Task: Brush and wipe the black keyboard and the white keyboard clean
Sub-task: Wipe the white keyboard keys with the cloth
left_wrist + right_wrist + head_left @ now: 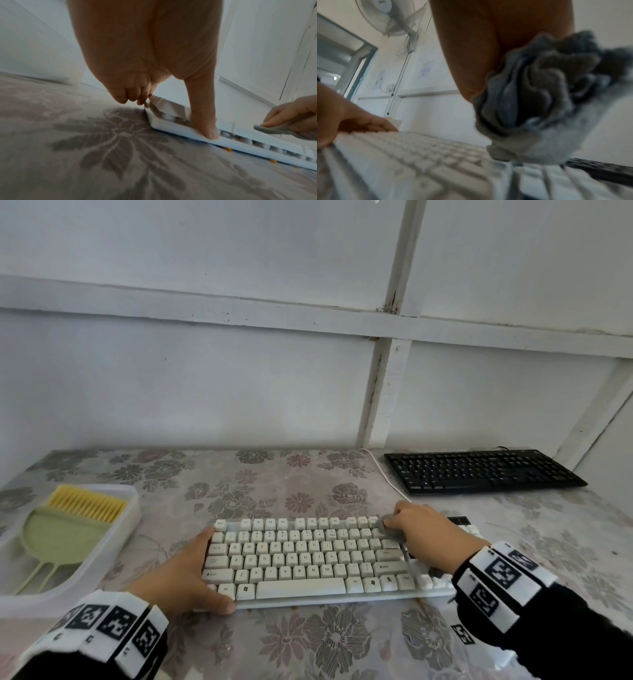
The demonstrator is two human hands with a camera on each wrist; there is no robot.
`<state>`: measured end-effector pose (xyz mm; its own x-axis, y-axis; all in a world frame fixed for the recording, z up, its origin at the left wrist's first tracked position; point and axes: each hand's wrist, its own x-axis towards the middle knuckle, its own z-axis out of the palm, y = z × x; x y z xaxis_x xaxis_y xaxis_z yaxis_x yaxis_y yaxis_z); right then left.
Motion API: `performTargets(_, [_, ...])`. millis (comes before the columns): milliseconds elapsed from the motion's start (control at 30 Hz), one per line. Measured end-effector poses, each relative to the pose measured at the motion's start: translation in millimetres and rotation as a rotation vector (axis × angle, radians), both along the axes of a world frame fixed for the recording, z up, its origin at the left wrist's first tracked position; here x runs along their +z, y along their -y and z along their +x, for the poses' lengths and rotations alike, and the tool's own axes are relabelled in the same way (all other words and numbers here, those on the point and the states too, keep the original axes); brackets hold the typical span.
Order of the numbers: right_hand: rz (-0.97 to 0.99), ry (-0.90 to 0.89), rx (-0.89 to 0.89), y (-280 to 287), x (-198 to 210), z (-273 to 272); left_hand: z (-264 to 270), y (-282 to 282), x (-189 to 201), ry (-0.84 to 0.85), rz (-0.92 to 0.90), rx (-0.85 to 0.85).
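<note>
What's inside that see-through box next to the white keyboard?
A green dustpan lies in the clear box, with a yellow-bristled brush poking out behind it. The dustpan covers the brush's body.

White keyboard flat near table front, black keyboard far right

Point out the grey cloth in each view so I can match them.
Head: cloth under the right hand, on the white keyboard's upper right keys.
Left wrist: cloth at the right edge, held in that hand.
Right wrist: cloth bunched, centre right, near the lens.
Shared landmark: the white keyboard.
</note>
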<state>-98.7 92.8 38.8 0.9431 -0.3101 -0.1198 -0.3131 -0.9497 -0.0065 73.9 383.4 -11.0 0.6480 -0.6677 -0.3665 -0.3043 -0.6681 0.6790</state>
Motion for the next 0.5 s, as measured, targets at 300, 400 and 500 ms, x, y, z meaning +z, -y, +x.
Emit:
performTargets(300, [0.044,0.032,0.337,-79.4,-1.8,51.1,2.4,0.6,-0.4,-0.031,-0.009,-0.003])
performTargets(400, [0.025,0.024,0.273,-64.7,-12.3,44.5,1.5,-0.8,-1.5,-0.009,0.000,-0.005])
performTargets(500, [0.017,0.039,0.182,-35.1,-18.6,25.0,-0.4,-0.8,-0.4,0.005,0.001,-0.007])
